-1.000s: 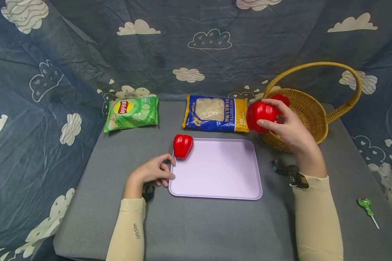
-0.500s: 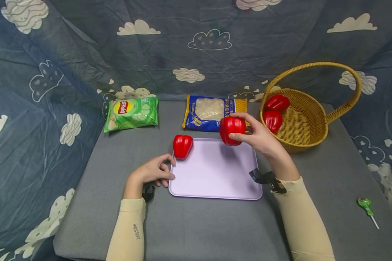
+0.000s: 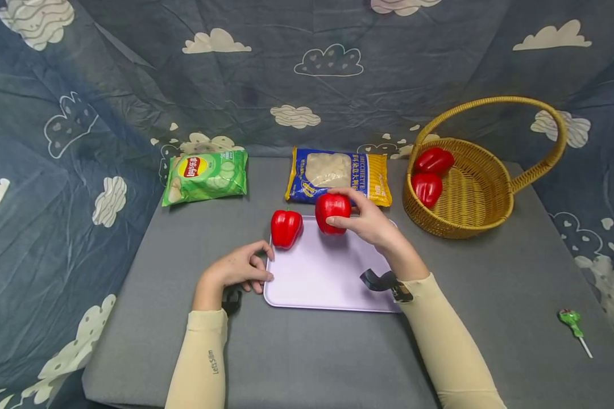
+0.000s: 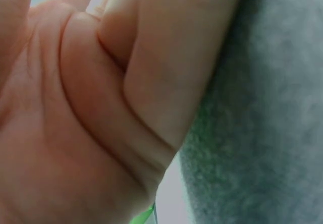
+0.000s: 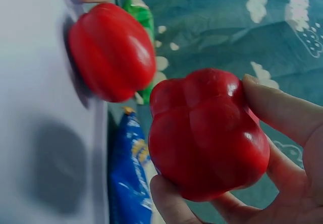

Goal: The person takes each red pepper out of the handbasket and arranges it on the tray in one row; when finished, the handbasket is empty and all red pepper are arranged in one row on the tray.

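Observation:
In the head view, my right hand [image 3: 365, 221] grips a red bell pepper [image 3: 332, 213] between thumb and fingers, above the back part of the lilac tray [image 3: 317, 284]. The right wrist view shows the held pepper's lobed end [image 5: 207, 133], raised off the tray, whose surface carries a shadow. Another red bell pepper [image 3: 286, 229] rests in the tray's back left corner. My left hand [image 3: 237, 266] holds the tray's left rim with thumb and index finger, its other fingers curled. Mostly palm [image 4: 75, 133] and folded fingers fill the left wrist view.
A wicker basket [image 3: 471, 230] with a tall handle stands at the back right, holding two red bell peppers [image 3: 431, 176]. Behind the tray lie a blue-and-yellow pasta bag [image 3: 307, 176] and a green chip bag [image 3: 207, 177]. A lollipop [image 3: 573, 326] lies at far right.
My right hand has carried the bell pepper leftward from the basket's edge to above the tray, near the other pepper. The left hand keeps its place at the rim.

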`<move>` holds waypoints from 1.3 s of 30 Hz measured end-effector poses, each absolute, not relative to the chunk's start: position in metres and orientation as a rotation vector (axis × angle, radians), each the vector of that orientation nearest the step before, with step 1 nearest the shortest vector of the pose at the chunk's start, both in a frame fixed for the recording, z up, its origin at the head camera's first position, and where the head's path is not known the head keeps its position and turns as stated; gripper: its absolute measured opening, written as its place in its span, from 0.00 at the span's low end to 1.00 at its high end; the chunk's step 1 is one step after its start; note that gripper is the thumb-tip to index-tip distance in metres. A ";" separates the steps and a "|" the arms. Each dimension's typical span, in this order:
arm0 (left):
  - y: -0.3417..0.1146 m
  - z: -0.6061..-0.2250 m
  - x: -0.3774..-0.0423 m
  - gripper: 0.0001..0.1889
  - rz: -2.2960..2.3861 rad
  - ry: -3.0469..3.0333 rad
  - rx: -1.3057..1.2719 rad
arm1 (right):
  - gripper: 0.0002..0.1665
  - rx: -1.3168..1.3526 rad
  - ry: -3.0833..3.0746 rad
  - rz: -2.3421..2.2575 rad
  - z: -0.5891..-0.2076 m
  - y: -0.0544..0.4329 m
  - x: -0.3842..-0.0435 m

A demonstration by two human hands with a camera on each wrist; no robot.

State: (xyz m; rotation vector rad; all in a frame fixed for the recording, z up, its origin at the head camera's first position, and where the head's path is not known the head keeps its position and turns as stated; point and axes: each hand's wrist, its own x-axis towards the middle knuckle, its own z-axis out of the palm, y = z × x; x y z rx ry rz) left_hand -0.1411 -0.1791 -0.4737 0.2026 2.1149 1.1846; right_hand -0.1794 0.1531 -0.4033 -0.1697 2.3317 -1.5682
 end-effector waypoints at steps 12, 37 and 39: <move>-0.179 -0.472 -0.142 0.21 1.187 2.090 0.208 | 0.38 -0.155 2.341 -1.537 -0.432 0.129 -0.183; -0.179 -0.472 -0.142 0.21 1.187 2.078 0.204 | 0.36 -0.125 2.517 -1.382 -0.450 0.108 -0.180; -0.179 -0.472 -0.142 0.21 1.186 2.075 0.200 | 0.36 -0.118 2.515 -1.395 -0.452 0.108 -0.180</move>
